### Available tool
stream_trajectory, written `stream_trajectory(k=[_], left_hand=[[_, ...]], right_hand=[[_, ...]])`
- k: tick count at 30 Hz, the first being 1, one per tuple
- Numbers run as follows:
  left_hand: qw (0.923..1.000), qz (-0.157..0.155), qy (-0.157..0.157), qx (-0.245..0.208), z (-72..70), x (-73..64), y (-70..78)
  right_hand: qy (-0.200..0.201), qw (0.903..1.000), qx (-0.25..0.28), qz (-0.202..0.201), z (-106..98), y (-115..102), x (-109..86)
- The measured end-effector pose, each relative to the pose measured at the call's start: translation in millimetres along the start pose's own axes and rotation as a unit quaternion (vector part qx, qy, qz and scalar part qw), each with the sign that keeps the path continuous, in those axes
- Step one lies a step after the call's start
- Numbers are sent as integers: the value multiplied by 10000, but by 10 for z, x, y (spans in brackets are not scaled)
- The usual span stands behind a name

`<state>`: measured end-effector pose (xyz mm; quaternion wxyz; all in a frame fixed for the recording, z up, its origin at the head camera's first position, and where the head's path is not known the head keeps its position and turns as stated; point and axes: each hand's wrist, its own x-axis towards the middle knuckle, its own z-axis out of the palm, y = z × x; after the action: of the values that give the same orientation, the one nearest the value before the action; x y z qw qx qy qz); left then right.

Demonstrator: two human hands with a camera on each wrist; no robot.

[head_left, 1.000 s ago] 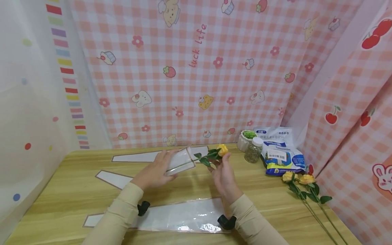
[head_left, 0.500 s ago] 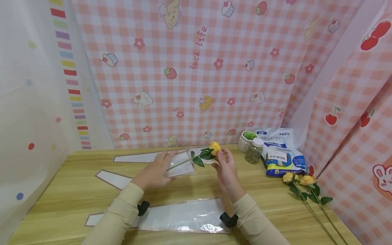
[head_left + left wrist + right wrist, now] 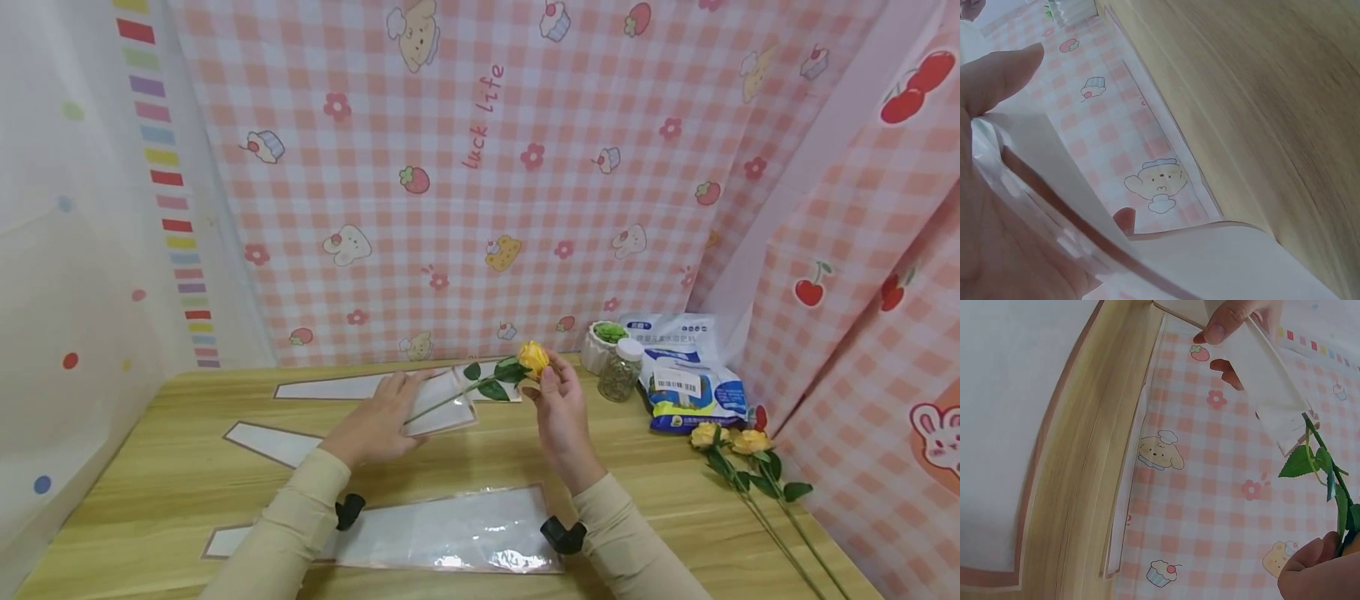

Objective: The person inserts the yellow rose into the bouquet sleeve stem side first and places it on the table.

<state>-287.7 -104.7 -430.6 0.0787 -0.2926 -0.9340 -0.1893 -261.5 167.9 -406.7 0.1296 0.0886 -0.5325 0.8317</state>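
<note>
My left hand (image 3: 384, 423) grips a white flower sleeve (image 3: 453, 416) with a brown border, the thumb on one side and fingers on the other. The sleeve's wide end faces right. My right hand (image 3: 561, 412) holds a yellow rose (image 3: 533, 359) just below and behind its bloom. Green leaves (image 3: 492, 390) hang along its upper stem. The rose's thin stem slants down left to the sleeve; in the right wrist view it meets the sleeve's end (image 3: 1285, 434). The stem's lower part is hidden near my left hand. In the left wrist view the sleeve edge crosses my left palm (image 3: 997, 250).
More flat sleeves lie on the wooden table (image 3: 637, 500): a large sleeve (image 3: 450, 529) in front, others behind and left. Two yellow roses (image 3: 750, 442) lie at the right. A potted plant (image 3: 597, 354), lidded jar (image 3: 621, 375) and plastic bags (image 3: 693, 392) stand back right.
The rose has shifted left toward the sleeve, then slightly back right and up. My right hand now sits closer behind the bloom. My left hand has stayed nearly in place with the sleeve.
</note>
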Motion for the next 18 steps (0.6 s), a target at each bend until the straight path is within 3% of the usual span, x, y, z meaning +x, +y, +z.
stream_trajectory(k=[6,18], left_hand=[[9999,97,50,4,10,-7,-12],[9998,164,54,-124,-32,19,40]], right_hand=[[-67,9999,68,-73,-9,-11,0],[-303,9986,-416,-92,-4,63,4]])
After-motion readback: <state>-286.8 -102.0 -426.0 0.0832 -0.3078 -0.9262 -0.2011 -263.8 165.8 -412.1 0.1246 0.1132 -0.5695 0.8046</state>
